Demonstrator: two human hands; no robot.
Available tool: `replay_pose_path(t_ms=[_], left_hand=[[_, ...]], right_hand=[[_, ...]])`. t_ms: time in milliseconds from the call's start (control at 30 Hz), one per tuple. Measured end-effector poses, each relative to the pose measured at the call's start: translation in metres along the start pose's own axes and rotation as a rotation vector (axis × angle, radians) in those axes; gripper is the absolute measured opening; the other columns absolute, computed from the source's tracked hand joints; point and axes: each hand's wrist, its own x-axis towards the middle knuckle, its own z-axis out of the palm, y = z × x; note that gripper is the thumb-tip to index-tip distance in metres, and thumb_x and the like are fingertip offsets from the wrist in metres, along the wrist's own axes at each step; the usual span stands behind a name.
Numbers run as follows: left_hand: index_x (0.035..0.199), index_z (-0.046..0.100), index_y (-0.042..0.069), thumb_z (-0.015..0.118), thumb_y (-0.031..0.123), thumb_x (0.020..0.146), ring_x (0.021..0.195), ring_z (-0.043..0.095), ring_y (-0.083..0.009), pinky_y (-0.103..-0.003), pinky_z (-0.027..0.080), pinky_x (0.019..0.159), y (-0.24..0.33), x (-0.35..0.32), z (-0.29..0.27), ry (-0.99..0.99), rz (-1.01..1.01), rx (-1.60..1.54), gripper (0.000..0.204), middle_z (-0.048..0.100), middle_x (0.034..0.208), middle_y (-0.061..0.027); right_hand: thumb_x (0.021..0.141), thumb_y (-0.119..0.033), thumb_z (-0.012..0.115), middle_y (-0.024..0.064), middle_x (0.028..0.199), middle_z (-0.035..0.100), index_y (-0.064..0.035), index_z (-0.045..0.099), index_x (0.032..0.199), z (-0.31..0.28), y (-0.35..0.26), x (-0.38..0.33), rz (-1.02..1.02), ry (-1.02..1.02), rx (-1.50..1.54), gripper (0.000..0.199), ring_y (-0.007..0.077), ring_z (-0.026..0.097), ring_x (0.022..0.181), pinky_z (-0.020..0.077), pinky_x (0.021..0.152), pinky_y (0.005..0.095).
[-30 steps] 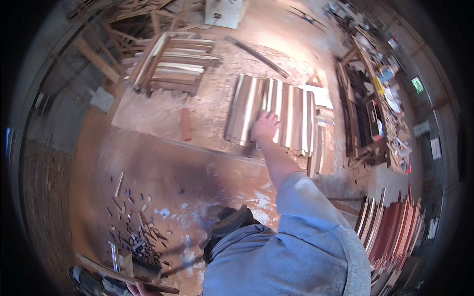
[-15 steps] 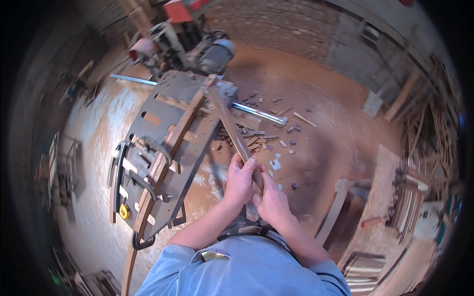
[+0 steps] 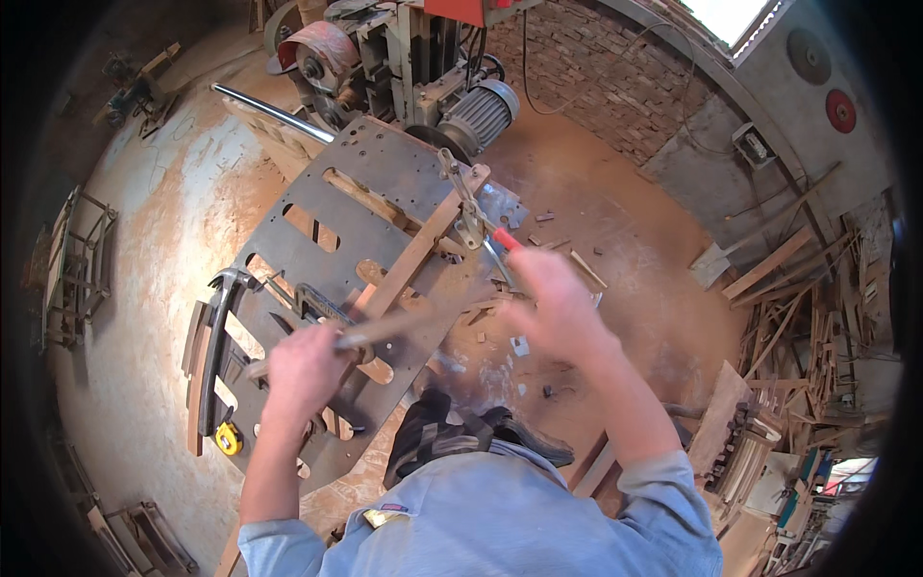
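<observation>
Your left hand (image 3: pixel 308 370) is closed around a slim brown wooden strip (image 3: pixel 389 327), near one end. Strip is held above the slotted grey metal surface (image 3: pixel 404 176), motion-blurred; can't tell if its far end touches anything. Your right hand (image 3: pixel 553 293) is at the red-gripped lever (image 3: pixel 505 238) of a metal toggle clamp (image 3: pixel 461 197), fingers at the grip's near end. Too blurred to tell if they wrap it or just push.

Clamp sits by the far end of a long reddish-brown wooden bar (image 3: pixel 413 258) lying across the surface. My read: you're at the clamp-handling step, strip in left hand, not seated under the clamp. Next move calls for a definite lever position, then the strip kept clear of the linkage.

Black claw hammer (image 3: pixel 216 351) and yellow tape measure (image 3: pixel 229 438) are near the left edge, on your left hand's side.
</observation>
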Motion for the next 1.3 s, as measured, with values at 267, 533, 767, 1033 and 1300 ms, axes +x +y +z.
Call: replay_pose_path(t_ms=[267, 533, 767, 1033, 1300], left_hand=[[0.096, 0.058, 0.003, 0.063, 0.028, 0.093, 0.078, 0.068, -0.0381, -0.050, 0.054, 0.066, -0.042, 0.050, 0.014, 0.035, -0.366, 0.135, 0.026, 0.069, 0.086, -0.0185], [0.096, 0.061, 0.003, 0.061, 0.030, 0.094, 0.080, 0.070, -0.0367, -0.048, 0.055, 0.070, -0.007, 0.106, 0.050, -0.096, -0.434, 0.228, 0.027, 0.070, 0.088, -0.0188], [0.098, 0.062, 0.005, 0.060, 0.028, 0.094, 0.088, 0.070, -0.0337, -0.046, 0.056, 0.076, 0.014, 0.159, 0.090, -0.231, -0.434, 0.205, 0.024, 0.070, 0.092, -0.0164], [0.104, 0.064, 0.009, 0.053, 0.030, 0.097, 0.086, 0.068, -0.0362, -0.048, 0.056, 0.074, 0.040, 0.206, 0.176, -0.064, -0.438, -0.108, 0.025, 0.068, 0.091, -0.0174], [0.092, 0.072, 0.007, 0.057, 0.028, 0.094, 0.090, 0.059, -0.0336, -0.046, 0.051, 0.080, 0.042, 0.215, 0.198, 0.066, -0.523, -0.267, 0.026, 0.070, 0.084, -0.0135]], right_hand=[[0.096, -0.023, 0.056, 0.0109, 0.063, 0.056, 0.0057, 0.056, 0.104, 0.051, 0.100, 0.096, 0.828, -0.606, 0.309, 0.030, 0.0250, 0.053, 0.047, 0.0463, 0.047, 0.0409], [0.096, -0.017, 0.050, 0.0160, 0.060, 0.057, 0.0086, 0.059, 0.089, 0.067, 0.108, 0.101, 0.690, -0.661, 0.266, 0.028, 0.0268, 0.056, 0.046, 0.0456, 0.046, 0.0442], [0.099, -0.021, 0.046, 0.0237, 0.075, 0.065, 0.0121, 0.056, 0.104, 0.048, 0.107, 0.098, 0.712, -0.688, 0.267, 0.035, 0.0314, 0.063, 0.055, 0.0503, 0.052, 0.0451], [0.097, -0.027, 0.056, 0.0148, 0.089, 0.061, 0.0028, 0.049, 0.123, 0.059, 0.128, 0.071, 0.731, -0.641, 0.437, 0.040, 0.0242, 0.059, 0.071, 0.0467, 0.062, 0.0373], [0.094, -0.029, 0.061, 0.0306, 0.120, 0.063, 0.0049, 0.037, 0.146, 0.044, 0.103, 0.074, 0.628, -0.598, 0.198, 0.066, 0.0430, 0.062, 0.114, 0.0472, 0.097, 0.0439]])
